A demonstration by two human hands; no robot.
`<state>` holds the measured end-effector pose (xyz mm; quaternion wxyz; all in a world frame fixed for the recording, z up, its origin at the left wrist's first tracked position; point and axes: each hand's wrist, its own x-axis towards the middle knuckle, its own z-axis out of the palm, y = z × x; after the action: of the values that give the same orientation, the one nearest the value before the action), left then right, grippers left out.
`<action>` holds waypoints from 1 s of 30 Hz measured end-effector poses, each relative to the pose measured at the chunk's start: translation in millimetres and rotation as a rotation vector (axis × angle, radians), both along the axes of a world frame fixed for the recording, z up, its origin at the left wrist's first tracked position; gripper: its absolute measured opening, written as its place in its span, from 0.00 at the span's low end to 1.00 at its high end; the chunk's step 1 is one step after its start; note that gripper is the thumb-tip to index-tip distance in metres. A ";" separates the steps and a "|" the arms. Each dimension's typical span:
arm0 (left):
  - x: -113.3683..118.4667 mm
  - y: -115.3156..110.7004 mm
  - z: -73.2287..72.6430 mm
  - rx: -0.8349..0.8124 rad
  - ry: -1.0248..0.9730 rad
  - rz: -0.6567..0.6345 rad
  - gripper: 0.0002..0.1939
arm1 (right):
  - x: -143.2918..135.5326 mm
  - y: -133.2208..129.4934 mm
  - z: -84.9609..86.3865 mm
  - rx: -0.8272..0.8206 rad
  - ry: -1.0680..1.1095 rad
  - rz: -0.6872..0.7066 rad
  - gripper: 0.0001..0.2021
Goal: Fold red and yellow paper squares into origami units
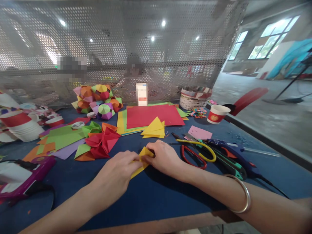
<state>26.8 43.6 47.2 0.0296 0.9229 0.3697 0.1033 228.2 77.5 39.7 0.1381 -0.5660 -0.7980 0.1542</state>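
Note:
A small piece of folded yellow paper (139,171) is held between my two hands, low over the blue table. My left hand (122,167) grips its left side, fingers closed on it. On the other side, my right hand (164,159) pinches the upper right corner between thumb and fingers; a bangle circles that forearm. Just beyond lie folded yellow triangles (154,129), resting against a stack of coloured sheets with red paper (153,116) on top. Left of my hands sit red folded paper pieces (103,143).
Right of my hands lie scissors with yellow and red handles (209,152), a green-black cutter (231,164) and a blue glue gun (219,144). A paper cup (217,114) and woven basket (195,97) stand behind. Folded paper balls (99,99) and a purple power strip (41,169) are left.

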 end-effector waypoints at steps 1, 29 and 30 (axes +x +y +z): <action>0.4 -2.9 -3.6 -0.006 -0.022 -0.021 0.27 | 0.1 0.3 0.4 -0.004 0.004 -0.002 0.08; -1.5 -21.2 -39.1 0.331 0.103 -0.046 0.35 | 0.1 5.7 2.3 0.003 -0.043 -0.004 0.05; -1.6 -20.8 -39.7 0.314 0.099 -0.049 0.35 | 0.6 5.6 1.8 0.014 -0.022 -0.007 0.04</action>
<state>25.2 22.8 7.5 -0.1305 0.9290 0.3272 0.1133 228.8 83.1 41.5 0.1340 -0.5694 -0.7985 0.1420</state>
